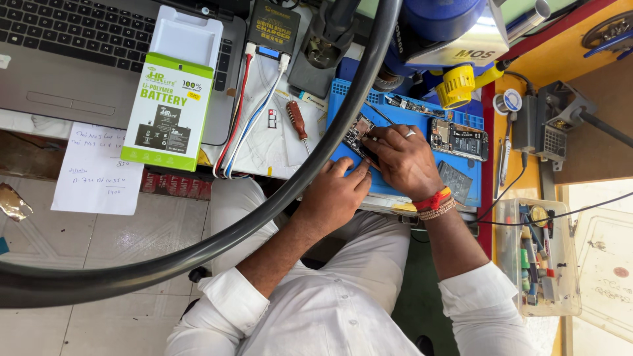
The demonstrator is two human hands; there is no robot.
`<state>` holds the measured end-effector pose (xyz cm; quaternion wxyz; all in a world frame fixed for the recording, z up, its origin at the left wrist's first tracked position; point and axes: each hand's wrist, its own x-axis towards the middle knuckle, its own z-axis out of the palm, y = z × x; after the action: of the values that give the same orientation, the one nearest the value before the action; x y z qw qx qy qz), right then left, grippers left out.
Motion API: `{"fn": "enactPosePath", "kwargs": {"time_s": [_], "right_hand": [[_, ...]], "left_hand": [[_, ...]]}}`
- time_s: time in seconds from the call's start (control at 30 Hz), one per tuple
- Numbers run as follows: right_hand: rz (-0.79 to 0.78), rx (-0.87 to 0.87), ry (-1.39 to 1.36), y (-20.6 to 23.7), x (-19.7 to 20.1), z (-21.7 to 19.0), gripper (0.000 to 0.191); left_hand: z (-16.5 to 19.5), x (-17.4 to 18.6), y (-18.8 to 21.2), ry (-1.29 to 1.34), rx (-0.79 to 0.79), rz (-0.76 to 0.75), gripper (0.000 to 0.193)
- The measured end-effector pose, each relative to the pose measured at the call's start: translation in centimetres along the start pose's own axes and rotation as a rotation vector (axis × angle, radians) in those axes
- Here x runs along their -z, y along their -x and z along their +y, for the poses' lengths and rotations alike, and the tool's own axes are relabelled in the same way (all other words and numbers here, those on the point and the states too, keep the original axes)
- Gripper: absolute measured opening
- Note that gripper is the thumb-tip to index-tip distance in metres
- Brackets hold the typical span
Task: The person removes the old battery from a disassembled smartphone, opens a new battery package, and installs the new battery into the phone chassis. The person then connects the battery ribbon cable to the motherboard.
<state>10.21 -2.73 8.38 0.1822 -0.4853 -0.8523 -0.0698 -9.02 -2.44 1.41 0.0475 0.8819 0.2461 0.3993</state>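
A: What's over on the left?

B: A laptop, with a green and white battery box lying on its edge and a handwritten paper note below.

A: And the hands?

B: The left hand rests on the blue mat, fingertips pressed against the small circuit board. The right hand pinches a thin metal tool whose tip meets that board.

A: Further right?

B: An opened phone on the mat, then a clear tray of small tools.
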Motion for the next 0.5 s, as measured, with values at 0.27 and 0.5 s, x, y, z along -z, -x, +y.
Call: {"fn": "enactPosePath", "kwargs": {"time_s": [0.27, 0.5], "right_hand": [[0.052, -0.046, -0.01, 1.2, -0.7, -0.2, 0.032], [0.031, -0.036, -0.022, 1.1, -0.6, -0.3, 0.032]], "left_hand": [[0.1, 0.3, 0.0, -0.02, 0.002, 0.001, 0.02], [0.1, 0.2, 0.0, -0.012, 0.008, -0.009, 0.02]]}}
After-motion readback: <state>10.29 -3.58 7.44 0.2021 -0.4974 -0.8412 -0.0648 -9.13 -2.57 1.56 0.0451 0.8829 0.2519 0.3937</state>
